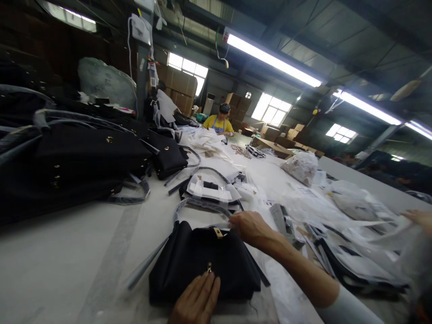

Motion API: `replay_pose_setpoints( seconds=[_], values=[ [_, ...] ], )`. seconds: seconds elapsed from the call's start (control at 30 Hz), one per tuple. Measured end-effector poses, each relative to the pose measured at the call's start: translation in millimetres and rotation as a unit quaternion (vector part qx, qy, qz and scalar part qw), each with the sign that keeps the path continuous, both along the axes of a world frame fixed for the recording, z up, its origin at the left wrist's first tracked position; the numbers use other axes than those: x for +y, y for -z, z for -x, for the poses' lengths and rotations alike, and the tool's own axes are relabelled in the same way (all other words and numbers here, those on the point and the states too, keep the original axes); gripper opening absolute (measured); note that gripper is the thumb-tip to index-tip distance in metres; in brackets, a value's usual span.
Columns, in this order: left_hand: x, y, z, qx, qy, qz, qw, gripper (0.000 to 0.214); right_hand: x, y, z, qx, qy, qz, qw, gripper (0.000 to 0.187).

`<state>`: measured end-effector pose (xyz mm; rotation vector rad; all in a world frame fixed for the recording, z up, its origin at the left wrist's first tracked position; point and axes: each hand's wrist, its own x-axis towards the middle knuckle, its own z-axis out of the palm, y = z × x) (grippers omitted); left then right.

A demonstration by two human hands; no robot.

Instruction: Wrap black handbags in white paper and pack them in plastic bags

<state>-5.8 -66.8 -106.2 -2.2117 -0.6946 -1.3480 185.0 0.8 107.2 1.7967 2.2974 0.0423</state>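
A black handbag [202, 252] lies on the white table in front of me, with a gold clasp plate [218, 232] at its top and a gold turn-lock [209, 267] on the front. Its handle [202, 206] is wrapped in clear film and arches behind it. My left hand [196, 298] rests on the lower front of the bag, fingers stretched out just below the turn-lock. At the top right edge, my right hand [251, 227] has its fingers curled around the bag's rim beside the handle. Its fingertips are partly hidden.
Several black handbags [91, 148] are piled at left. Another bag with white paper [211, 188] lies behind mine. A grey tape dispenser [283, 220], plastic film and another bag [357, 265] are at right, near another person's hand [420, 218]. A person in yellow [216, 123] sits far back.
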Motion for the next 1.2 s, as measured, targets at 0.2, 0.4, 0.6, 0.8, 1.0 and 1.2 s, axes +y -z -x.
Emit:
replay_pose_setpoints(
  seconds=[0.2,0.4,0.6,0.8,1.0,1.2],
  values=[
    [8.2,-18.1,0.5,0.056,0.002,0.045,0.997,0.047,-14.0,-8.7,4.4,-0.081,-0.052,-0.001,0.995,0.019],
    [12.3,-10.8,-3.3,0.041,0.02,0.061,0.997,0.039,-68.7,78.5,16.9,0.027,-0.271,-0.115,0.955,0.011],
    [9.2,-18.8,11.7,-0.01,0.138,0.136,0.981,0.03,-90.8,119.8,17.4,0.241,-0.262,-0.122,0.927,0.024],
    [19.0,-51.1,20.3,0.041,0.068,0.21,0.974,0.041,-93.3,132.8,19.6,0.351,-0.246,-0.182,0.885,0.014],
    [33.0,-56.1,19.6,0.19,-0.013,0.319,0.928,0.057,-71.8,97.2,17.2,0.557,-0.018,-0.206,0.804,0.022],
    [39.7,-78.5,33.8,0.205,0.009,0.373,0.905,0.048,-49.6,71.5,40.9,0.676,0.049,-0.208,0.705,0.024]
  ],
)
